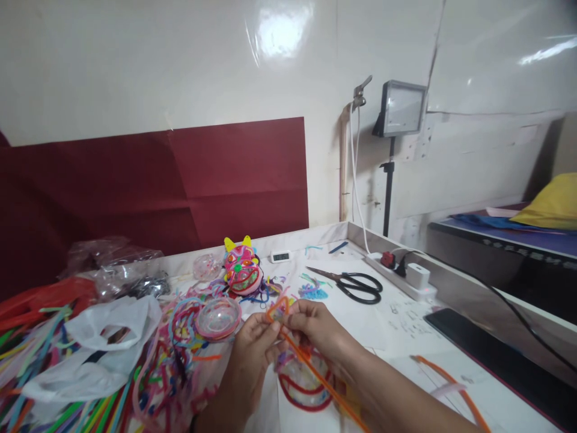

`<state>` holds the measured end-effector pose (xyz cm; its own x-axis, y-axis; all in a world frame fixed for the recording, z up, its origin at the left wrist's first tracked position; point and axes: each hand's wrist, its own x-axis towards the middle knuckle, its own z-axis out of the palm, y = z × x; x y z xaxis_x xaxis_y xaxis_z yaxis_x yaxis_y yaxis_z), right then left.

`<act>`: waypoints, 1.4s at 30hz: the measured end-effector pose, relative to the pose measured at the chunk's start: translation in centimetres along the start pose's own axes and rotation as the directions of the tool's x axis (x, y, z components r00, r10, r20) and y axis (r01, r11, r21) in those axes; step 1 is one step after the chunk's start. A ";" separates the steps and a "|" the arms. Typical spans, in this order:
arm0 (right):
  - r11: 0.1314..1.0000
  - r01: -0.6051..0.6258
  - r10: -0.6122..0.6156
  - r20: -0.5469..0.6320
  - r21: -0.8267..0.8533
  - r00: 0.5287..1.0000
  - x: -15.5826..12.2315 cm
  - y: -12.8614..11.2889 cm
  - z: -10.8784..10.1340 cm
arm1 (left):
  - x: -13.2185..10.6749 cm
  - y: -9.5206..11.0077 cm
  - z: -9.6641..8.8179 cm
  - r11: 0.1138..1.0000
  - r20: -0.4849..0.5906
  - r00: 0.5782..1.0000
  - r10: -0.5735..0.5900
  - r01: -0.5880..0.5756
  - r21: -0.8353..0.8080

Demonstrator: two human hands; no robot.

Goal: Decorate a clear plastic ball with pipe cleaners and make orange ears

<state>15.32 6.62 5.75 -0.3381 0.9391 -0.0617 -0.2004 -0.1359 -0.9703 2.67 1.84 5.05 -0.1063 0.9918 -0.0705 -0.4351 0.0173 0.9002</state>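
An orange pipe cleaner (311,364) is pinched between both hands, its upper end bent into a loop and its long tail running down to the right. My left hand (256,346) closes finger and thumb on the bend. Beside it my right hand (318,328) grips the same pipe cleaner near the loop. Below the hands sits a clear rounded plastic piece (306,379) edged with red and other coloured pipe cleaners, partly hidden by my hands. Behind them stands a finished-looking pink lion-head figure (243,270) with yellow ears.
Black-handled scissors (360,285) lie right of centre. A power strip (401,278) runs along the right edge near a black flat object (496,343). Many pipe cleaners (103,403), a white plastic bag (108,355) and a clear bowl (219,319) crowd the left. A lamp (403,108) stands behind.
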 end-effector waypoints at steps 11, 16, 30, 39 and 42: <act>0.999 0.005 -0.004 -0.046 0.033 0.999 0.4 0.5 0.9 | 0.6 -0.6 -0.3 1.000 -0.077 0.997 0.015 -0.013 0.019; 0.998 0.063 -0.063 -0.028 -0.008 0.998 0.1 0.3 1.1 | 0.5 -0.4 -0.2 0.999 -0.090 0.995 0.036 -0.034 0.031; 0.914 0.212 -0.193 0.090 -0.344 0.977 -1.8 0.7 0.9 | 0.7 -0.7 -0.5 0.992 -0.072 0.993 0.097 -0.091 0.088; 0.731 0.329 -0.352 0.083 -0.598 0.932 -2.4 -0.4 0.7 | 0.3 -0.5 -0.3 0.993 -0.065 0.994 0.086 -0.081 0.081; 0.718 0.332 -0.355 0.088 -0.612 0.931 -2.2 -0.2 0.6 | 0.4 -0.4 -0.2 0.996 -0.059 0.996 0.069 -0.065 0.068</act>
<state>15.54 4.34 6.27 -0.3247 0.8944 0.3077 0.3072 0.4074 -0.8600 2.64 2.19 4.55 -0.1887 0.9815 -0.0330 -0.3655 -0.0390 0.9300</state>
